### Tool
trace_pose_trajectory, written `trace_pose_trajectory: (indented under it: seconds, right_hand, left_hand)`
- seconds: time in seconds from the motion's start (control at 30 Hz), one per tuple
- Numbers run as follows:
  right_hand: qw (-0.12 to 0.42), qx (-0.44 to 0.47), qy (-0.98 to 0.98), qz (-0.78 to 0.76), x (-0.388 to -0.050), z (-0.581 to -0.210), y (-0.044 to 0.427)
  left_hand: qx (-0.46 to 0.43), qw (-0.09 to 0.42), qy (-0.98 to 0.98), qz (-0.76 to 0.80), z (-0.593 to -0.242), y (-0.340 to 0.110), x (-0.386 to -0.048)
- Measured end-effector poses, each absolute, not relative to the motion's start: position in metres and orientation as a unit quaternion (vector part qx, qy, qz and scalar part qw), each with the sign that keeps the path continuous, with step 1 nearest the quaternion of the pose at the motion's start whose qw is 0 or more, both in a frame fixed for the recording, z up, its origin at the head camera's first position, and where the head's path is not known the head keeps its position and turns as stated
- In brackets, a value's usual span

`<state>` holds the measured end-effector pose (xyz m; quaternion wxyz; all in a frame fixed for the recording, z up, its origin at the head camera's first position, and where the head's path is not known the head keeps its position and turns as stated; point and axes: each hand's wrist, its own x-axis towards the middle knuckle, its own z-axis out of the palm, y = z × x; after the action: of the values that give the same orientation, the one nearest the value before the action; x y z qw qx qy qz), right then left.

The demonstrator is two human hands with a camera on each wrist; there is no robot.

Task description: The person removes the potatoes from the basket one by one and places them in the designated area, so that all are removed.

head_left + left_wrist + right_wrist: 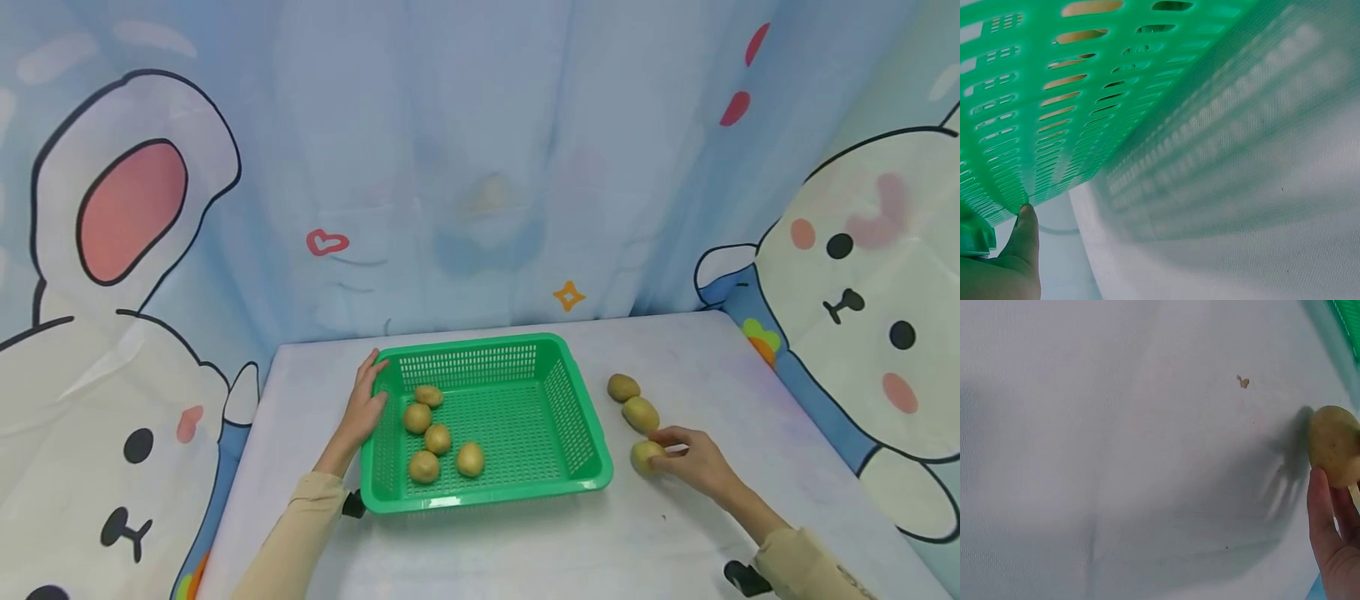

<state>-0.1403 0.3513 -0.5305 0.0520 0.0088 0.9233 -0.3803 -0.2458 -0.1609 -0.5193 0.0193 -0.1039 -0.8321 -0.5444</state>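
My left hand (365,406) holds the left rim of a green plastic basket (495,492); in the left wrist view a fingertip touches the basket's slotted wall (1029,150). Several potatoes lie inside, towards the basket's left half, among them one potato (470,459) a little apart. To the right of the basket, my right hand (697,461) pinches the nearest of three potatoes (646,457) between thumb and fingers. That potato (1334,445) also shows at the right edge of the right wrist view, against the fingers of my hand (1335,544).
Beyond the held potato lie two more, a middle potato (641,414) and a far potato (623,387), close together. A white cloth covers the table (480,558). Behind it hangs a blue curtain (480,167) with cartoon prints. Small dark specks dot the cloth.
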Motion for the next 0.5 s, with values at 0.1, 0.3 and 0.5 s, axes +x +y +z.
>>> trace_pose_trajectory:
  seconds: [0.1,0.3,0.5]
  right_hand:
    - [0.061,0.013,0.918,-0.393,-0.14,-0.532,0.353]
    - [0.072,-0.001,0.919,-0.387,-0.143,-0.528,0.355]
    - [0.057,-0.016,0.932,-0.357,-0.154,-0.512,0.356]
  left_hand:
    - [-0.105,0.021,-0.832,-0.544,-0.519,-0.161,-0.246]
    - [-0.106,0.021,-0.828,-0.55,-0.52,-0.162,-0.246]
    - [-0.105,0.019,-0.827,-0.552,-0.52,-0.162,-0.247]
